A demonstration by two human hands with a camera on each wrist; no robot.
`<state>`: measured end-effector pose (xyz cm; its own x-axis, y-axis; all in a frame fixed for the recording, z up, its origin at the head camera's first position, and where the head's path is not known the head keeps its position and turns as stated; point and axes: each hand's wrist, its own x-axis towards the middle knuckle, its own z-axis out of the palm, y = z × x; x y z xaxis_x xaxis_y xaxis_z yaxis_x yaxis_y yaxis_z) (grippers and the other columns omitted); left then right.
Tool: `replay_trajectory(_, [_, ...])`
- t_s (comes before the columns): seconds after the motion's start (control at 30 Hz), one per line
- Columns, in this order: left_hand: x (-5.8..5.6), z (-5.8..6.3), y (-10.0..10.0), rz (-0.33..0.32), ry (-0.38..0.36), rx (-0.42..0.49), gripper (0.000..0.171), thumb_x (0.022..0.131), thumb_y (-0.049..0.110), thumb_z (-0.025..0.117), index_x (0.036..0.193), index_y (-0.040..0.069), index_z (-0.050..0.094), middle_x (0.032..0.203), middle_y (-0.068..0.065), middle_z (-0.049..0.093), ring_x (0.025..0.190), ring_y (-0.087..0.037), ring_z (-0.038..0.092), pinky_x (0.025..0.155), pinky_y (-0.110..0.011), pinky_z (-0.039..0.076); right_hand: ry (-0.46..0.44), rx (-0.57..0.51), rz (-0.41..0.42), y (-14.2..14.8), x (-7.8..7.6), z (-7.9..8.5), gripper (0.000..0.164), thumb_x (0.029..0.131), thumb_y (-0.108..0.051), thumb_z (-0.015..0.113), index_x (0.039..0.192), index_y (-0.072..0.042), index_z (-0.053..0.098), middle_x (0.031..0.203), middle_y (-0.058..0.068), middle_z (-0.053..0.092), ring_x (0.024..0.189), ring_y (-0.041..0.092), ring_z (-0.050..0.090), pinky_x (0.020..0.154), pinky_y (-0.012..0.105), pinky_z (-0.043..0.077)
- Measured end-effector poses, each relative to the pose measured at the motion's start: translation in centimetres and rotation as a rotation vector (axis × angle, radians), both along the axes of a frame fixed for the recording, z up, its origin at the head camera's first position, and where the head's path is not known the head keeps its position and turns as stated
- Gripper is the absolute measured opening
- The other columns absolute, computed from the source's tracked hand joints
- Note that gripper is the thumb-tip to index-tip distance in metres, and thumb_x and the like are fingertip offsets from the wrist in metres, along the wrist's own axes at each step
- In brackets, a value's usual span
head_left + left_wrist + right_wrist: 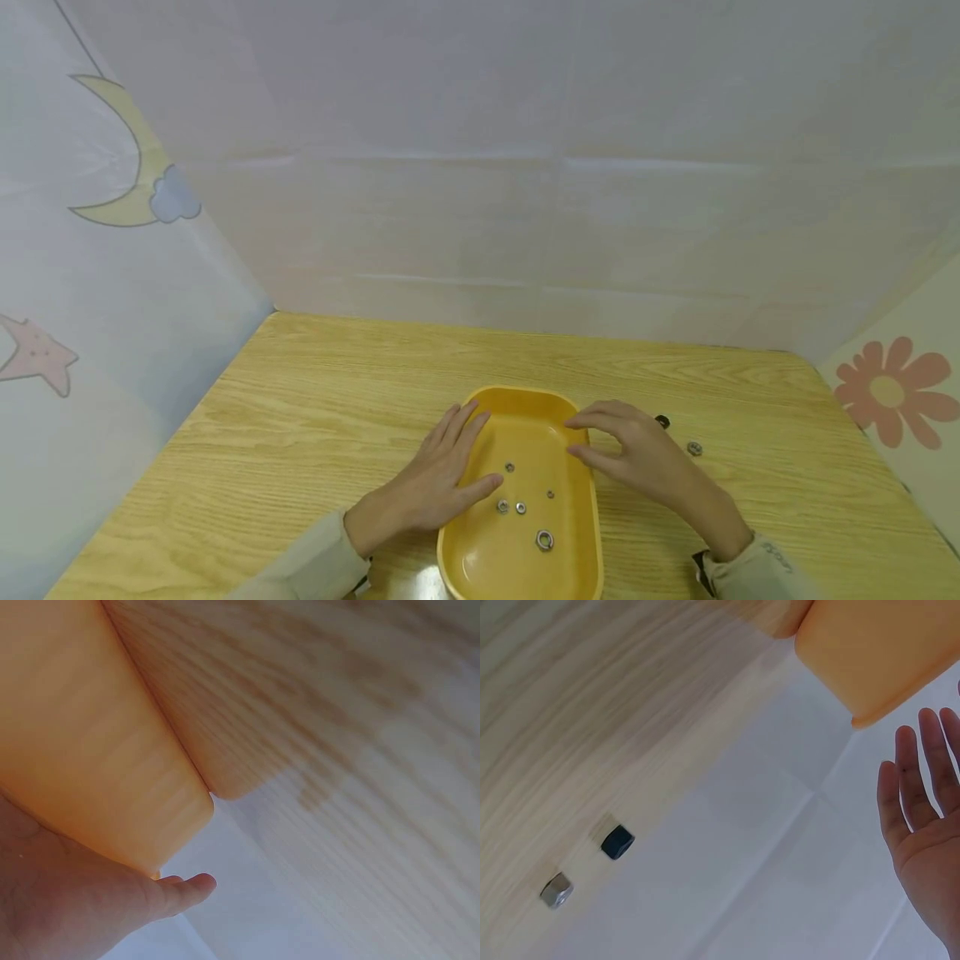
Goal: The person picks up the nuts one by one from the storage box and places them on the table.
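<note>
A yellow tray (525,575) stands on the table, with several metal nuts of different sizes on its floor. The largest nut (544,540) lies toward the near end; a smaller nut (502,506) is close to my left thumb. My left hand (438,487) rests on the left rim of the tray, its fingers extended and the thumb reaching inside. On the other side, my right hand (637,450) is at the right rim with fingers loosely bent and thumb apart. The right wrist view shows its fingers (909,776) spread, holding nothing.
To the right of the tray, a black nut (662,422) and a silver nut (694,448) lie on the wooden table (322,400), beyond my right hand. Pale sheets (465,217) surround the table at the back and sides.
</note>
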<state>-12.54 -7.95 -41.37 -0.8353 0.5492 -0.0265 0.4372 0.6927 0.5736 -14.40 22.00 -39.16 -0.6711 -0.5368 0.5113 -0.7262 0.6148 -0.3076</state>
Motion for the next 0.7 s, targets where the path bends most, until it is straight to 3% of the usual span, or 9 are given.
replay_trajectory(0.7, [0.0,0.0,0.0,-0.009,0.002,-0.017,0.082,0.100,0.058,0.043,0.160,0.011,0.012,0.168,-0.010,-0.001,0.154,-0.041,0.000,0.121,-0.064,0.012,-0.079,0.029,0.044,-2.8,0.0,-0.6,0.024,0.083,-0.026,0.080,0.106,-0.019,0.076,0.105,-0.009,0.073,0.099,0.010,0.067,0.085,0.035,0.058])
